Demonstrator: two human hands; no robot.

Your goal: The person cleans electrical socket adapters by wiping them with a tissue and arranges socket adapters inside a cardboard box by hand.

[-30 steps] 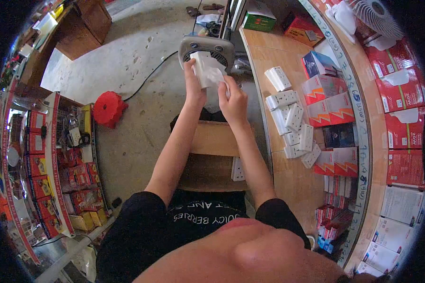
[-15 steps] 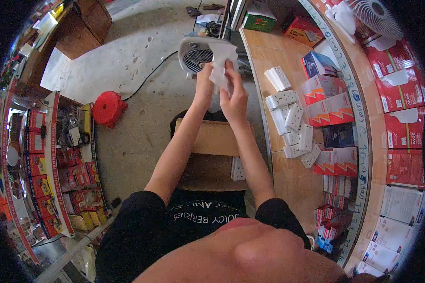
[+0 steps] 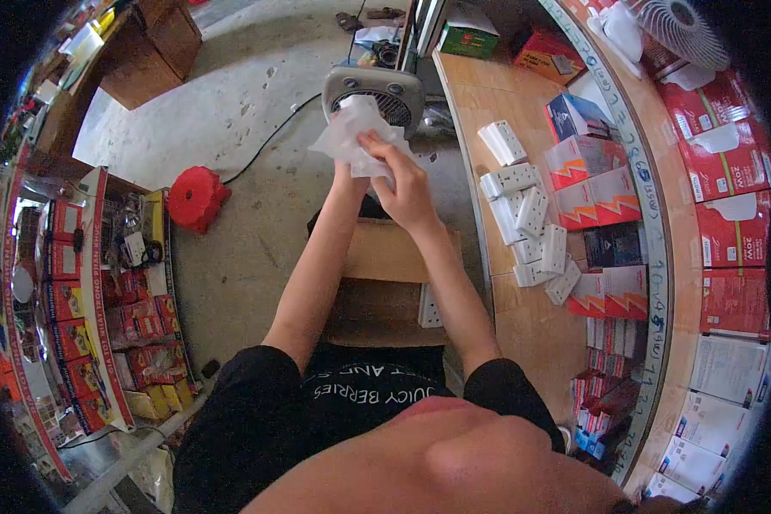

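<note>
A crumpled, thin white tissue (image 3: 351, 128) is held up in front of a grey fan heater (image 3: 394, 88). My right hand (image 3: 400, 184) is closed on the tissue's right side, with its fingers pressed against it. My left hand (image 3: 352, 171) is under the tissue, which covers its fingers; whether anything else is inside the folds is hidden. Below my forearms an open cardboard box (image 3: 385, 253) stands in front of my body, with a white power strip (image 3: 431, 306) inside its right edge.
Several white power strips (image 3: 533, 212) lie loosely on the wooden counter (image 3: 518, 343) at right, beside red and white boxes (image 3: 595, 197). A red round object (image 3: 199, 199) with a black cord lies on the concrete floor. Display racks (image 3: 103, 300) with packaged goods line the left.
Both hands have moved left and slightly down towards my body. The tissue has spread out over my left hand, and more of the heater's right side is showing.
</note>
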